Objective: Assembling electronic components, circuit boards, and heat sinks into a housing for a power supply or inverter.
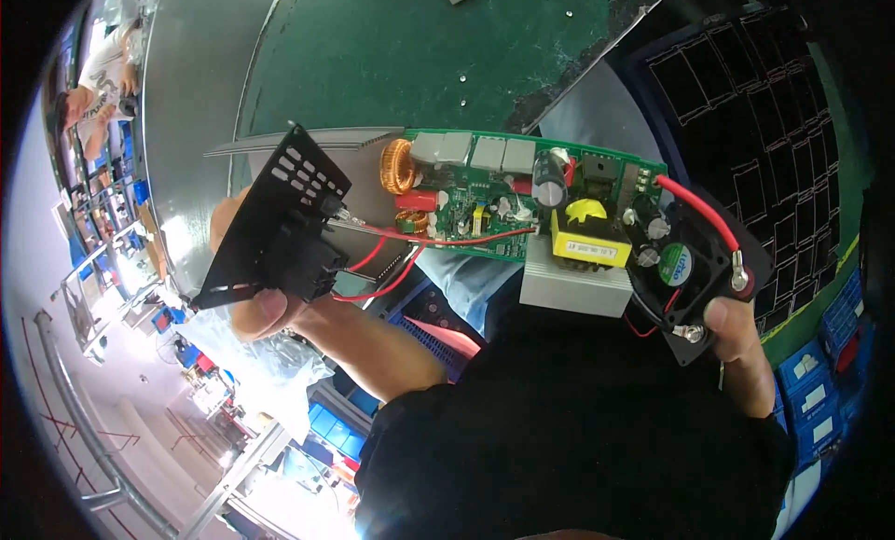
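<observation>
My left hand [256, 302] grips a black perforated metal end panel [280, 228] with a socket block on its back. Red and black wires [401, 251] run from that panel to a green circuit board [485, 200] held up between my hands. The board carries a copper coil, grey blocks, a black capacitor, a yellow transformer [587, 237] and a grey heat sink [573, 283]. My right hand [732, 321] holds the other end by a black end plate bearing a small black fan [676, 265], with a red wire [699, 209] arching over it.
A green mat [419, 55] covers the bench beyond, with grey pads and small screws on it. A black tray of dark parts [764, 120] lies to the right. Blue bins [820, 391] sit at lower right. Another person [98, 88] works at far left.
</observation>
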Demonstrator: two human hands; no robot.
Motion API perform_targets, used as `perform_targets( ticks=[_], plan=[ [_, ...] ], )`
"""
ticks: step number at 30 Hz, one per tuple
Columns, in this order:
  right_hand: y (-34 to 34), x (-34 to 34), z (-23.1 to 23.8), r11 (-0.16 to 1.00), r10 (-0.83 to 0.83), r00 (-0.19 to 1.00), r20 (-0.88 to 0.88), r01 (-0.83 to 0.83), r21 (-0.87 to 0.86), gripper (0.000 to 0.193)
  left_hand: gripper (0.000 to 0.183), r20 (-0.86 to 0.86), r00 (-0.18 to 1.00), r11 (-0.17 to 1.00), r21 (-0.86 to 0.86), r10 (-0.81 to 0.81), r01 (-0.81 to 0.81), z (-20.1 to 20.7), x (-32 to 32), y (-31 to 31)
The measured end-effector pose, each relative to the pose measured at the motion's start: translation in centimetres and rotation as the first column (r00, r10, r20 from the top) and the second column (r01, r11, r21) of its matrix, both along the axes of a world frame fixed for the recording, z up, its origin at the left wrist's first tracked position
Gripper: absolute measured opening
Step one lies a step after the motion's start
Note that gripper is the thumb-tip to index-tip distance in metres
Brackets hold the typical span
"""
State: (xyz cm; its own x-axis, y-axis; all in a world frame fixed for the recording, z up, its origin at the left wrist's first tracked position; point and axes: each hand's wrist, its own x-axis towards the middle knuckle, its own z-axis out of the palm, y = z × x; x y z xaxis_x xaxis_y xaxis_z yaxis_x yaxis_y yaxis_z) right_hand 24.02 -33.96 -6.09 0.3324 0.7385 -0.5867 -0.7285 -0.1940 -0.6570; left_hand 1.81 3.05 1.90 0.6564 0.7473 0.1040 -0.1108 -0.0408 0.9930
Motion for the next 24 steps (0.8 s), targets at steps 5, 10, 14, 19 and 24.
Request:
perform_targets(
  ticks=[5,10,14,19,24],
  plan=[
    [2.6,0.7,1.3,1.0,0.018,0.997,0.071,-0.017,-0.007,0.08,0.063,-0.132,0.967,0.959,0.211,0.219,-0.189,-0.7,-1.9,-0.2],
    [2.9,0.8,1.8,0.998,0.056,0.996,0.065,-0.056,-0.002,0.083,0.059,-0.321,0.327,0.433,0.823,0.889,-0.368,-2.5,-4.1,3.0],
    [3.3,0.4,1.6,0.994,0.112,0.993,0.047,-0.112,-0.001,0.086,0.056,-0.546,0.336,0.641,0.643,0.767,-0.418,-4.7,-7.8,7.5],
    [4.8,0.6,2.4,0.983,0.179,0.981,0.075,-0.182,0.039,0.082,0.058,-0.582,0.355,0.682,0.625,0.731,-0.379,-4.7,-8.8,8.7],
    [5.1,0.5,2.9,0.992,0.107,0.994,0.006,-0.107,0.063,0.07,0.054,-0.495,0.337,0.599,0.684,0.801,-0.417,-4.6,-7.4,7.8]
  ],
)
